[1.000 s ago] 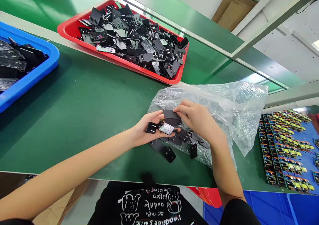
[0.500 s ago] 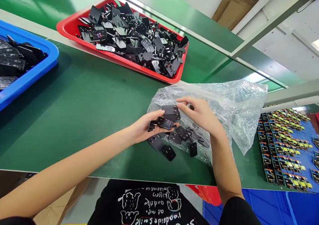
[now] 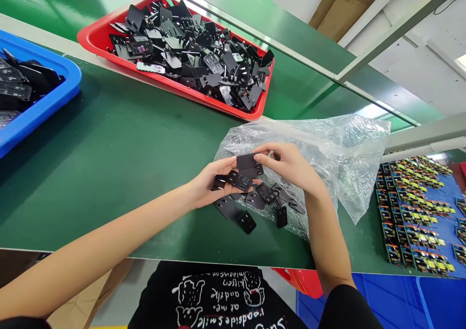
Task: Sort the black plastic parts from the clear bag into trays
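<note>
Several black plastic plug covers with metal prongs lie in my left hand (image 3: pixel 204 186). Across its fingers rests a ribbed plug cover (image 3: pixel 239 180), and a smaller prong piece (image 3: pixel 218 182) sits by the palm. A flat black plug cover (image 3: pixel 246 161) spans both hands: my left thumb touches its left edge, while my right hand (image 3: pixel 291 166) pinches its right end between thumb and fingers. Another dark piece (image 3: pixel 276 156) shows inside the curled right fingers. Below the hands, loose plug covers (image 3: pixel 266 193) are scattered on a clear plastic bag (image 3: pixel 349 159) and the green table (image 3: pixel 145 149).
A red tray (image 3: pixel 174 92) heaped with black plug parts stands at the back. At left is a blue tray (image 3: pixel 71 79) with similar parts. Rows of circuit boards (image 3: pixel 418 217) stand at right. A metal frame bar (image 3: pixel 396 33) crosses the upper right.
My right hand has moved slightly left, and its thumb and fingers have closed on the right end of the flat plug cover. The pieces in my left hand have tilted a little.
</note>
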Tool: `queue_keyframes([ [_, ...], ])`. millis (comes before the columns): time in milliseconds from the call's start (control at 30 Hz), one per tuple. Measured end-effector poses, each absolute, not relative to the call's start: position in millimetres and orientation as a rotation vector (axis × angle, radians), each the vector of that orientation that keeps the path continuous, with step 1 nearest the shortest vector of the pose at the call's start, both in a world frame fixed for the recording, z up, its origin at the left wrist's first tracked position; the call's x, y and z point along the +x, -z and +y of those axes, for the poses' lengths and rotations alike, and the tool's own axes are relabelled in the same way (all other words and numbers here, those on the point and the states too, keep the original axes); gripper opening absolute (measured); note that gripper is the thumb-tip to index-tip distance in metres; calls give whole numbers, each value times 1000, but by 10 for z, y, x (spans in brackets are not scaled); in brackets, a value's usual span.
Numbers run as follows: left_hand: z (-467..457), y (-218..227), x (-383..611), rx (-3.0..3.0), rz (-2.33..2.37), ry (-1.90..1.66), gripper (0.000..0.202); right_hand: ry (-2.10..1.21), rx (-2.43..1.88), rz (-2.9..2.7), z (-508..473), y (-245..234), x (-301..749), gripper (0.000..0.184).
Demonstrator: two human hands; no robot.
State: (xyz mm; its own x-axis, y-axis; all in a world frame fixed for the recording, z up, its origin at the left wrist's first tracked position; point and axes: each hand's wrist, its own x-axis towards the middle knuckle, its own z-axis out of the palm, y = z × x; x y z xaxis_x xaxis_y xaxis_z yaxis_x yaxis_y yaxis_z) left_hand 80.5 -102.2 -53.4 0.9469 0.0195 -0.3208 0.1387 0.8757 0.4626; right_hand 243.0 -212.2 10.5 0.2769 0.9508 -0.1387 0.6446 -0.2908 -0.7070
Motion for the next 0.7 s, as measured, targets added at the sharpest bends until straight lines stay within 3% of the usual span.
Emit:
queue_keyframes([
  [233, -1010, 548, 804, 453, 288, 88, 44, -746, -1895, -1252, -2108, -53, 2475, 26],
  [467, -1002, 523, 801, 412, 302, 112, 61, -708, -1643, -1116, -2137, -62, 2604, 71],
  [700, -1007, 519, 817, 392, 316, 104, 60, -530, -1759, -1102, -2143, -163, 2580, 72],
])
